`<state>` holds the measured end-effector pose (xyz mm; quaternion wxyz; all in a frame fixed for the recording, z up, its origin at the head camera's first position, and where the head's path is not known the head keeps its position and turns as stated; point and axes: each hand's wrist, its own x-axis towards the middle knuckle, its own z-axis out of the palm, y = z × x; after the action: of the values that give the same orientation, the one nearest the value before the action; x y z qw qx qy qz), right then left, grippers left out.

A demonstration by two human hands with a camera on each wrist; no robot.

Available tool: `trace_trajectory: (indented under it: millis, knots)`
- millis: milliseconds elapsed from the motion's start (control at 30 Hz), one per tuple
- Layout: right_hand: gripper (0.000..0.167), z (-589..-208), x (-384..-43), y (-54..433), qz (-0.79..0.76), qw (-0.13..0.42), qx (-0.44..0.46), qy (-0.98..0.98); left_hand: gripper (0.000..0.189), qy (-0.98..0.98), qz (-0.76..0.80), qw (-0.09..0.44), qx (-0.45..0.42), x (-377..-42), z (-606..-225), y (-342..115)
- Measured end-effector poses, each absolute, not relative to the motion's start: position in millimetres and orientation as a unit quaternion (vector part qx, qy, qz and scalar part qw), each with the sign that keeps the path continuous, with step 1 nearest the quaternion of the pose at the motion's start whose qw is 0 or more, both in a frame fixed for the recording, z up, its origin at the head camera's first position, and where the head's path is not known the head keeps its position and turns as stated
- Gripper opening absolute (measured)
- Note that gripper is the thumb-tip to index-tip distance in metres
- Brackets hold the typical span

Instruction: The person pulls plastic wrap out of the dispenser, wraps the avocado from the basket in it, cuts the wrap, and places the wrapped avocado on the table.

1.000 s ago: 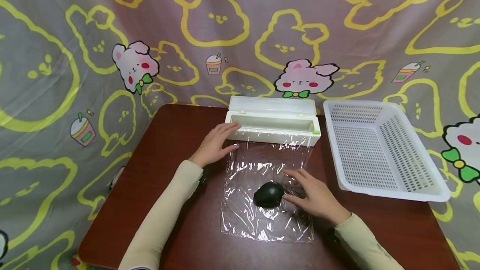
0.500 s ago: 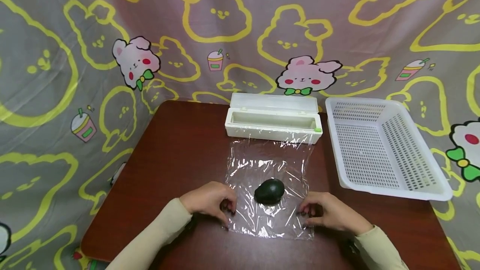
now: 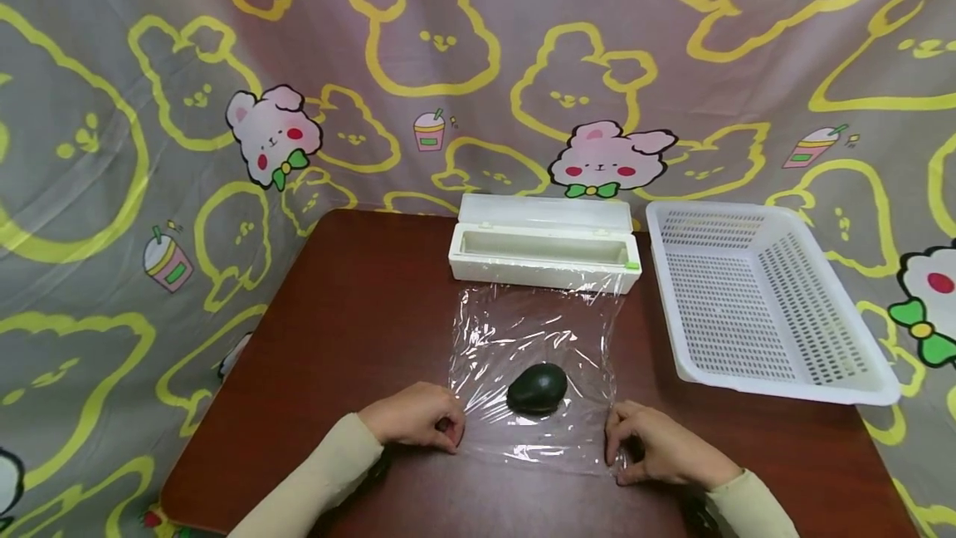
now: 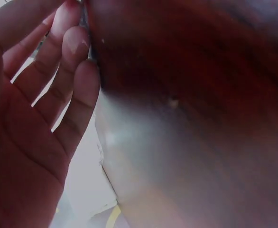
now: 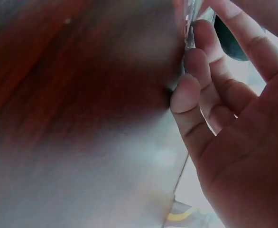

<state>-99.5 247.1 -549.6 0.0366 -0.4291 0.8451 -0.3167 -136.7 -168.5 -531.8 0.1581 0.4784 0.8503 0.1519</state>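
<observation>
A dark green avocado point(image 3: 537, 388) lies on a clear sheet of plastic wrap point(image 3: 523, 339), which runs from the white wrap dispenser point(image 3: 541, 272) toward the near side of the table. At the sheet's near left corner, my left hand point(image 3: 418, 418) pinches the film between thumb and fingers. My right hand point(image 3: 665, 442) pinches the near right corner the same way. In the right wrist view, a strip of film point(image 5: 189, 28) shows by the fingertips, with part of the avocado point(image 5: 230, 42) behind the fingers. The left wrist view cuts off the left thumb tip.
The dispenser's lid point(image 3: 545, 212) stands raised at the back, with a small green piece point(image 3: 631, 266) at the box's right end. A white perforated basket point(image 3: 675, 347) sits on the right of the brown table point(image 3: 358, 305). A patterned curtain point(image 3: 478, 48) hangs behind.
Both hands have come to the sheet's near corners, the left from beside the dispenser and the right from beside the avocado. Their fingers have closed on the film. The avocado stays in place.
</observation>
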Motion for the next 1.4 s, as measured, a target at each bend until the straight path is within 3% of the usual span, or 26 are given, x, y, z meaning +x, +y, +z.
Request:
trace_trajectory:
  millis: [267,500,767,1033,1400]
  knots:
    - [0.03,-552.1,-99.1,247.7,-0.317,0.033,-0.432,0.844,0.015,0.854,0.175,0.208,0.443,-137.1,-530.8,-170.0]
    - [0.027,-548.1,-102.7,249.2,-0.326,0.036,-0.425,0.844,0.016,0.848,0.222,0.216,0.429,-138.4,-525.5,-173.7]
    - [0.027,-534.1,-107.6,255.2,-0.372,0.035,-0.419,0.828,0.012,0.844,0.261,0.196,0.425,-142.8,-518.9,-177.9]
    - [0.029,-515.1,-116.7,259.4,-0.39,0.022,-0.355,0.849,0.01,0.849,0.273,0.149,0.426,-157.7,-500.6,-181.0]
    - [0.02,-509.0,-132.2,249.9,-0.385,-0.031,-0.27,0.882,0.006,0.865,0.306,0.094,0.386,-187.9,-486.6,-180.2]
